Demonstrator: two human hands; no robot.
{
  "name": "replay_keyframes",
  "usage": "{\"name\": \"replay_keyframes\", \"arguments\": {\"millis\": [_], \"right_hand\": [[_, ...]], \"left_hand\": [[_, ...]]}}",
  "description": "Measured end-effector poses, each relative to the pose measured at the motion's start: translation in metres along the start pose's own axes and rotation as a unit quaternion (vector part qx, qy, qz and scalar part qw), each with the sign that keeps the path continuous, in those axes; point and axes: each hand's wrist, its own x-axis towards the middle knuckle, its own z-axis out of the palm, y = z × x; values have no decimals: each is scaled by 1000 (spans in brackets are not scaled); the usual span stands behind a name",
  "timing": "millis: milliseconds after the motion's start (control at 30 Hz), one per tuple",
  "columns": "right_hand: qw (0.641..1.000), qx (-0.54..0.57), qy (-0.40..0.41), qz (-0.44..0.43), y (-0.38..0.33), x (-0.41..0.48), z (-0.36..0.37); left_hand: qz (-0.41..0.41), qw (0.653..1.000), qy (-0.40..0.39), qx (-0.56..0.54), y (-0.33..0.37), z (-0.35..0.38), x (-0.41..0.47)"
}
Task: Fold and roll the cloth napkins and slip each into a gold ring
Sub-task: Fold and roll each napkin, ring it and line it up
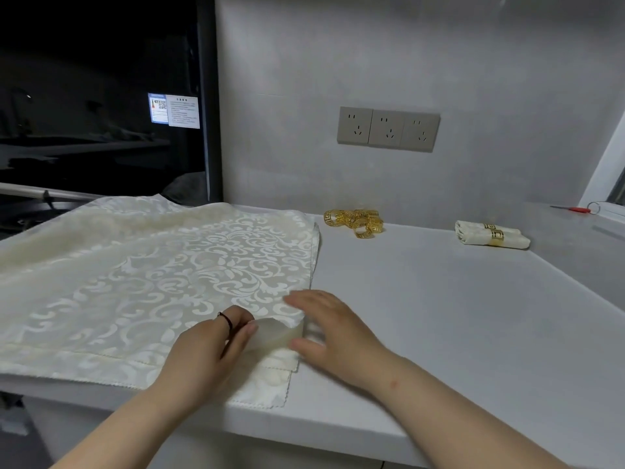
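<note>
Left hand (209, 346) pinches the turned-up corner of the top napkin (152, 282), fingers curled on the cloth. The napkins lie spread flat over the left of the counter (439, 316), their scalloped front edge reaching its front lip. Right hand (324, 330) lies just beside the fold with straight, spread fingers on the napkin's right edge and its thumb against the fold. Bare counter stretches rightward. By the back wall sit loose gold rings (355, 222), then, well apart, rolled napkins (490, 234) already ringed.
</note>
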Motion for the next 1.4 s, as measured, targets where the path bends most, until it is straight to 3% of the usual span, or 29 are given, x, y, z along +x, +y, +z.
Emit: {"name": "replay_keyframes", "arguments": {"millis": [133,267,300,433,567,667,833,900,967,1067,1167,1267,1400], "right_hand": [[1000,12,14,9,-6,11,11],[992,64,90,66,0,5,-9],[987,57,124,82,7,2,-16],[961,42,243,127,32,-25,-48],[933,42,305,188,56,-69,-76],[912,32,337,234,70,-106,-97],[869,-5,379,320,93,-167,-123],[853,-16,378,358,103,-186,-129],[848,-32,356,391,112,-199,-133],[845,-60,313,429,122,-207,-135],[842,-87,284,450,133,-201,-138],[845,-102,256,458,142,-188,-140],[837,-120,222,486,158,-169,-140]], "left_hand": [[14,1000,-11,10,0,-6,-5],[114,966,5,232,-9,-22,0],[106,959,17,261,-14,-26,-1],[-90,962,35,256,-18,-58,7],[-131,928,18,348,-33,-77,15],[-180,930,-21,320,-45,-84,22],[-175,968,-173,49,-29,-100,42],[-174,959,-206,-90,-20,-93,45],[-189,946,-216,-149,-9,-80,50],[-208,938,-250,-122,17,-51,54],[-254,950,-177,-32,27,-19,61],[-238,957,-138,93,19,-3,69],[-238,961,-109,84,8,7,73]]}}
